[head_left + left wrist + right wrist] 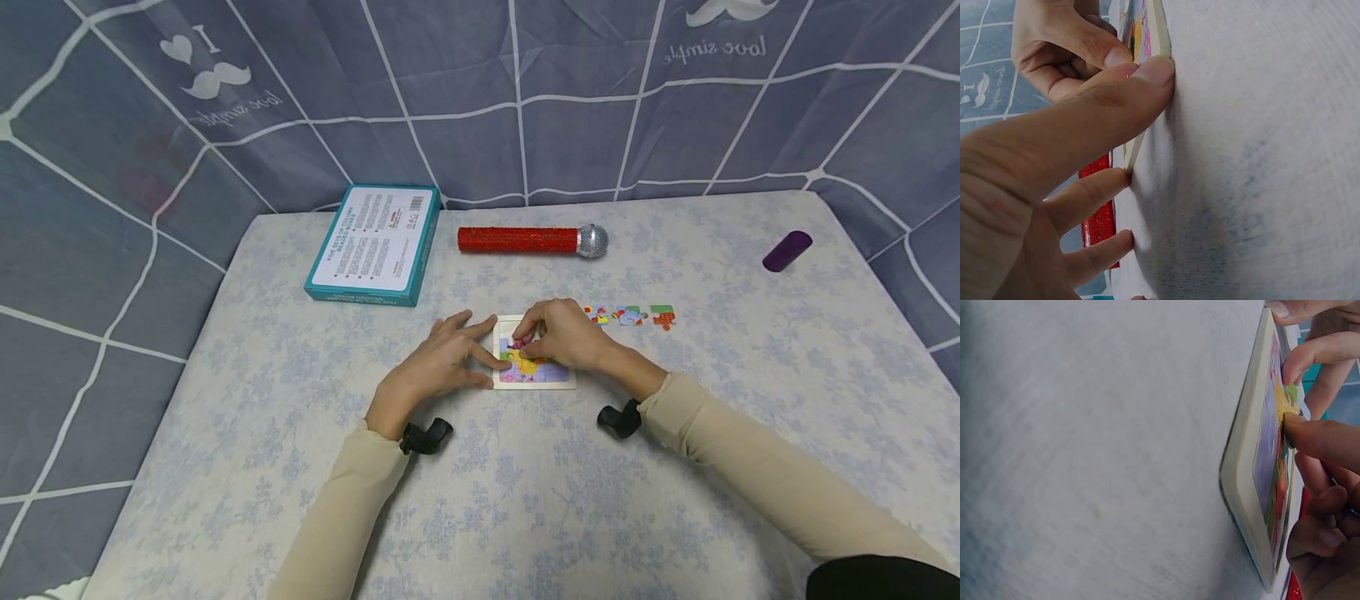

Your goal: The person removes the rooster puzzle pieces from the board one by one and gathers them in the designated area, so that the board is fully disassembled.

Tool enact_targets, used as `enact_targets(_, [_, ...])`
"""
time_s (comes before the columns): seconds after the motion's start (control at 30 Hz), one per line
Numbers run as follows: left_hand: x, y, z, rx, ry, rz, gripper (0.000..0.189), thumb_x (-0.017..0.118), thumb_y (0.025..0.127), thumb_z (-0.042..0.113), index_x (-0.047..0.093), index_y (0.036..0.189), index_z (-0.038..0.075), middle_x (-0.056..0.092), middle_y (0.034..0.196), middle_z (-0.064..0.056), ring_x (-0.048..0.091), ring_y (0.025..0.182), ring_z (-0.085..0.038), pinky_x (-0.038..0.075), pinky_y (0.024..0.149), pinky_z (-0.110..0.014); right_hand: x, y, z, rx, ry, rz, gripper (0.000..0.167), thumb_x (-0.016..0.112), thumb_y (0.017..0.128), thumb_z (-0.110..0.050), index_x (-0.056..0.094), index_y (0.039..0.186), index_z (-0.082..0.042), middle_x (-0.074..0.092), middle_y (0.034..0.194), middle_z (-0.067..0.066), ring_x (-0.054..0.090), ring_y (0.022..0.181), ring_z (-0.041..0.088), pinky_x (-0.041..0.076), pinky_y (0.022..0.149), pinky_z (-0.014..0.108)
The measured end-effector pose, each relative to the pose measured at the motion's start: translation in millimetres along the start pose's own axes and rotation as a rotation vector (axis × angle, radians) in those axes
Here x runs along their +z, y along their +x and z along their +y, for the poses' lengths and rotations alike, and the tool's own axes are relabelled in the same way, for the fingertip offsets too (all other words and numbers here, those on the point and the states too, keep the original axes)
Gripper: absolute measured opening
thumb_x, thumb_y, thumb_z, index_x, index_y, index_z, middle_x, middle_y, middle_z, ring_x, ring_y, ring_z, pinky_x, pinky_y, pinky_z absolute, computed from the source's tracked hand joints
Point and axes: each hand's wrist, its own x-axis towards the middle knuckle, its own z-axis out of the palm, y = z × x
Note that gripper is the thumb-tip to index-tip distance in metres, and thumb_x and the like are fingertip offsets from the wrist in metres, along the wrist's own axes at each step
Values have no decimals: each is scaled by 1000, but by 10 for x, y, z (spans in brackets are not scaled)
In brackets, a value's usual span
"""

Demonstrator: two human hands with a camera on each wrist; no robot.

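A small jigsaw puzzle tray (535, 386) with a cream border lies on the table, a colourful cartoon picture partly filling it. My left hand (450, 354) spreads its fingers along the tray's left side. In the left wrist view the thumb (1155, 70) presses the tray's edge (1161, 34), and another fingertip touches its corner. Over the upper part of the picture, my right hand (558, 333) pinches a small puzzle piece (517, 342), mostly hidden by the fingers. The right wrist view shows that thumb (1297, 425) low against the picture.
Loose puzzle pieces (628, 316) lie in a row right of the tray. Behind it is a red glittery microphone (517, 240), with a teal box (371, 242) at the back left. A purple cylinder (787, 251) lies far right. A grey checked curtain (465, 75) hangs behind the table.
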Motion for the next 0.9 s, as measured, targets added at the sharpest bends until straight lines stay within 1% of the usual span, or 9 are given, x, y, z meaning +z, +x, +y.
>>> enact_targets(0.07, [-2, -2, 4, 1, -1, 1, 31, 84, 78, 25, 78, 108, 26, 35, 156, -9, 16, 146, -44, 9, 111, -70, 2, -4, 9, 11, 35, 2, 12, 80, 80, -6, 77, 90, -10, 69, 82, -3, 54, 67, 15, 43, 60, 27])
enact_targets(0.17, [-2, -3, 5, 1, -1, 0, 31, 84, 78, 25, 78, 108, 25, 35, 156, -9, 16, 146, -44, 9, 111, -70, 5, -14, 12, 49, 89, 5, 11, 80, 80, -7, 76, 89, -12, 67, 75, -1, 51, 61, 16, 39, 55, 25])
enact_targets(0.27, [-5, -3, 4, -3, -3, -3, 31, 84, 78, 25, 78, 109, 25, 35, 156, -9, 16, 146, -44, 9, 111, -69, 3, -25, 7, 88, 163, -3, 10, 80, 81, -8, 75, 89, -11, 67, 73, 1, 52, 60, 16, 39, 54, 24])
enact_targets(0.4, [-13, -8, -1, -4, -3, -3, 32, 84, 78, 25, 78, 109, 25, 34, 156, -9, 16, 146, -44, 9, 111, -69, -28, -35, -20, 127, 238, -7, 8, 78, 82, -7, 75, 89, -9, 72, 80, 1, 61, 69, 17, 44, 59, 24])
enact_targets(0.6, [-15, -12, -4, -11, -13, -9, 33, 83, 79, 24, 77, 111, 25, 34, 156, -9, 15, 146, -44, 8, 112, -69, -134, -93, 13, 205, 259, 5, 13, 78, 83, -13, 77, 96, -8, 75, 88, 2, 67, 81, 16, 50, 71, 27])
enact_targets(0.7, [-14, -9, 3, -11, -13, -12, 34, 83, 79, 23, 76, 112, 26, 33, 156, -9, 15, 146, -44, 7, 112, -68, -222, -178, 84, 241, 294, 2, 18, 78, 84, -14, 77, 100, -6, 76, 92, 4, 70, 85, 16, 53, 78, 28])
enact_targets(0.77, [-11, -3, 7, -12, -13, -11, 34, 83, 79, 23, 76, 112, 26, 33, 157, -8, 15, 146, -44, 7, 112, -68, -304, -251, 130, 269, 299, 11, 21, 78, 84, -16, 77, 102, -5, 76, 95, 5, 70, 89, 15, 53, 80, 29])
enact_targets(0.83, [-10, 1, 12, -14, -13, -11, 34, 84, 78, 23, 76, 112, 26, 33, 157, -8, 15, 146, -43, 7, 112, -68, -391, -328, 187, 299, 294, 24, 25, 79, 84, -18, 77, 104, -4, 75, 98, 6, 68, 92, 14, 52, 81, 30])
enact_targets(0.9, [-10, 1, 16, -21, -14, -10, 34, 84, 78, 22, 77, 111, 25, 33, 157, -8, 14, 147, -43, 6, 113, -67, -476, -400, 245, 342, 258, 41, 27, 79, 84, -22, 77, 105, -6, 75, 101, 5, 65, 96, 14, 50, 81, 30])
